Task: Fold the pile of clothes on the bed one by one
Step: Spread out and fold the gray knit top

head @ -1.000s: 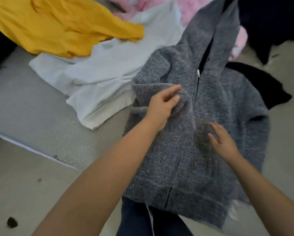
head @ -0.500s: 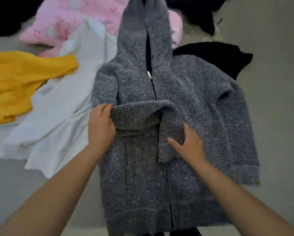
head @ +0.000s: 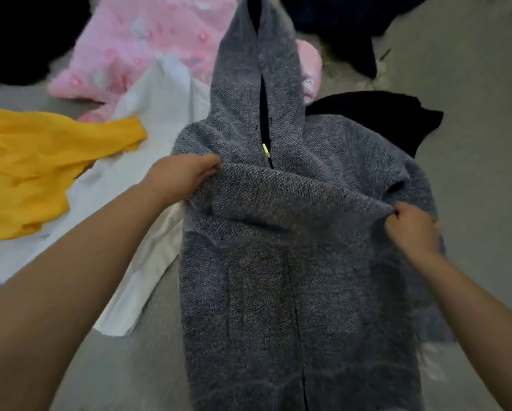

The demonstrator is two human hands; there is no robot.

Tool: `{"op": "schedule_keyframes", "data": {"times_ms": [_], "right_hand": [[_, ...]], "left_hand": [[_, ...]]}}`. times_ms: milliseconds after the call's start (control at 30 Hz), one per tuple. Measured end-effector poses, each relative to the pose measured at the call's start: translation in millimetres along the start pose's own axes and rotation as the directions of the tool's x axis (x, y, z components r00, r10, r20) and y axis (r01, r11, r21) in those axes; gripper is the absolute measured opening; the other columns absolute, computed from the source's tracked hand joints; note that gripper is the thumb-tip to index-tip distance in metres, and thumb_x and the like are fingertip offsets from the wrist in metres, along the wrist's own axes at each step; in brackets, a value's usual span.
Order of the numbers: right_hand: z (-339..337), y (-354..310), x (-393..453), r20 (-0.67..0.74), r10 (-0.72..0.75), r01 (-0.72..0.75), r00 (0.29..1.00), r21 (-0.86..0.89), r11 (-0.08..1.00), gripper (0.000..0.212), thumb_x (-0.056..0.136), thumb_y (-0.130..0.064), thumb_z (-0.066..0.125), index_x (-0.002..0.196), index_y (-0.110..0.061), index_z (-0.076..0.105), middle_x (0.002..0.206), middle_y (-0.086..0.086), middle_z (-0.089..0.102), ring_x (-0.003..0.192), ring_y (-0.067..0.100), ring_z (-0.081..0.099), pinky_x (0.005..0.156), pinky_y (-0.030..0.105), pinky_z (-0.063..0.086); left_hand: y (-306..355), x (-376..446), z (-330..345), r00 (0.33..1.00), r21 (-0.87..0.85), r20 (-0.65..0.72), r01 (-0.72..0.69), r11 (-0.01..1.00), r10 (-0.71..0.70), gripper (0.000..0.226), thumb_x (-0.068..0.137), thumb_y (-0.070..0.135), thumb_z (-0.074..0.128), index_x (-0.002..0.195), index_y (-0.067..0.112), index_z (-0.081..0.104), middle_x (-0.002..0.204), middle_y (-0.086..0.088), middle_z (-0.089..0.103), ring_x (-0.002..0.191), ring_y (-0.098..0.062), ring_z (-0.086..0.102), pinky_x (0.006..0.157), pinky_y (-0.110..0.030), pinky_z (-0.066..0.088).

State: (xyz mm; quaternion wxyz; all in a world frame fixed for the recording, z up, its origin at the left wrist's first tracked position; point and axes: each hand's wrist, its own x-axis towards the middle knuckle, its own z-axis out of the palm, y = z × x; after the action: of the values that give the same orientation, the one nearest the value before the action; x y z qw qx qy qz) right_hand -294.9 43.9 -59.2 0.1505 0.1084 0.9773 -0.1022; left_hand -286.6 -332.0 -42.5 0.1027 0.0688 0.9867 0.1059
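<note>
A grey knit zip hoodie [head: 293,277] lies front up on the bed, hood pointing away from me. One sleeve [head: 293,191] is stretched flat across its chest. My left hand [head: 180,176] holds that sleeve at the hoodie's left shoulder. At the right side my right hand [head: 411,229] pinches the sleeve's other end with curled fingers. The other sleeve lies along the right edge.
Left of the hoodie lie a white garment [head: 148,161] and a yellow one [head: 38,164]. A pink fleece piece [head: 148,46] sits behind them, with black clothes [head: 373,117] at the back right. Grey bedsheet [head: 483,120] shows on the right.
The sleeve, bunched on the chest before, is now pulled straight across it. My right hand moved right to the hoodie's edge with the cuff; my left slid up to the shoulder.
</note>
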Motion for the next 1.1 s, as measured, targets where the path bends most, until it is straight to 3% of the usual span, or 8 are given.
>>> {"op": "schedule_keyframes", "data": {"times_ms": [167,333,433,533,633,767,867,1100], "right_hand": [[-19.4,-50.1,24.7,-0.062,-0.171,0.152,0.983,-0.237,0.960,0.029,0.084,-0.006,0.044,0.058,-0.015,0.036,0.078,0.013,0.061,0.083,0.032,0.056,0.089,0.038,0.025],[-13.6,-110.0,52.9,0.055,-0.268,0.270,0.962,-0.351,0.896,0.030,0.085,-0.010,0.042,0.058,-0.017,0.033,0.061,-0.002,0.045,0.076,0.024,0.054,0.092,0.037,0.026],[-7.5,-116.8,72.8,-0.007,-0.228,0.204,0.974,-0.423,0.883,0.015,0.088,-0.015,0.040,0.083,-0.014,0.054,0.094,0.007,0.061,0.096,0.026,0.055,0.099,0.037,0.023],[9.7,-108.5,82.4,0.040,-0.205,0.198,0.978,-0.486,0.851,0.039,0.094,-0.024,0.035,0.131,-0.014,0.040,0.132,0.015,0.044,0.125,0.029,0.036,0.109,0.046,0.014],[35.5,-95.8,81.1,0.151,-0.301,0.335,0.942,-0.500,0.798,0.059,0.094,-0.047,0.031,0.146,-0.024,0.014,0.152,0.011,0.017,0.140,0.026,0.012,0.111,0.054,0.004],[63.4,-65.8,75.3,0.368,-0.279,0.450,0.887,-0.552,0.702,0.087,0.083,-0.072,0.029,0.144,-0.030,-0.015,0.154,0.005,-0.018,0.142,0.026,-0.011,0.112,0.053,0.000],[73.3,-44.1,75.5,0.371,-0.260,0.446,0.892,-0.616,0.649,0.078,0.092,-0.058,0.031,0.144,-0.026,-0.019,0.153,0.008,-0.022,0.142,0.028,-0.012,0.114,0.047,0.000],[79.2,-52.3,79.6,0.370,-0.209,0.399,0.905,-0.570,0.718,0.058,0.101,-0.027,0.023,0.144,-0.029,-0.015,0.154,0.004,-0.020,0.142,0.024,-0.013,0.114,0.046,-0.006]], "left_hand": [[-47.1,7.7,-30.5,0.987,0.409,0.053,0.118,0.905,-0.152,0.034,0.096,0.039,0.035,0.117,0.016,0.050,0.098,-0.015,0.054,0.092,-0.032,0.056,0.059,-0.031,0.033],[-83.8,19.9,-50.0,0.943,0.474,-0.048,0.313,0.823,-0.330,0.033,0.092,0.033,0.047,0.117,0.012,0.056,0.109,-0.015,0.058,0.105,-0.032,0.053,0.077,-0.035,0.037],[-76.9,17.8,-23.1,0.913,0.327,-0.115,0.408,0.852,-0.392,0.031,0.092,0.013,0.042,0.122,0.004,0.046,0.117,-0.021,0.048,0.114,-0.032,0.041,0.083,-0.043,0.031],[-50.9,2.0,23.3,0.929,0.171,-0.087,0.369,0.914,-0.359,0.053,0.090,0.032,0.049,0.135,0.010,0.034,0.141,-0.019,0.033,0.133,-0.029,0.025,0.099,-0.045,0.024],[-28.0,-20.1,69.5,0.939,0.225,0.179,0.250,0.942,-0.292,0.087,0.084,0.064,0.040,0.147,0.018,0.003,0.155,-0.011,-0.004,0.142,-0.030,-0.008,0.113,-0.047,0.003],[-35.2,-39.3,104.5,0.820,0.189,0.341,0.419,0.888,-0.460,0.087,0.089,0.035,0.051,0.145,0.026,-0.015,0.152,-0.010,-0.023,0.139,-0.031,-0.020,0.112,-0.053,0.005],[-37.6,-46.7,112.4,0.771,0.220,0.365,0.474,0.853,-0.522,0.083,0.092,0.016,0.046,0.143,0.025,-0.019,0.149,-0.017,-0.026,0.139,-0.034,-0.020,0.113,-0.050,0.006],[-31.6,-33.4,104.6,0.660,0.397,0.530,0.362,0.843,-0.533,0.090,0.090,0.026,0.048,0.141,0.016,-0.025,0.148,-0.024,-0.023,0.139,-0.039,-0.015,0.114,-0.046,0.001]]}}
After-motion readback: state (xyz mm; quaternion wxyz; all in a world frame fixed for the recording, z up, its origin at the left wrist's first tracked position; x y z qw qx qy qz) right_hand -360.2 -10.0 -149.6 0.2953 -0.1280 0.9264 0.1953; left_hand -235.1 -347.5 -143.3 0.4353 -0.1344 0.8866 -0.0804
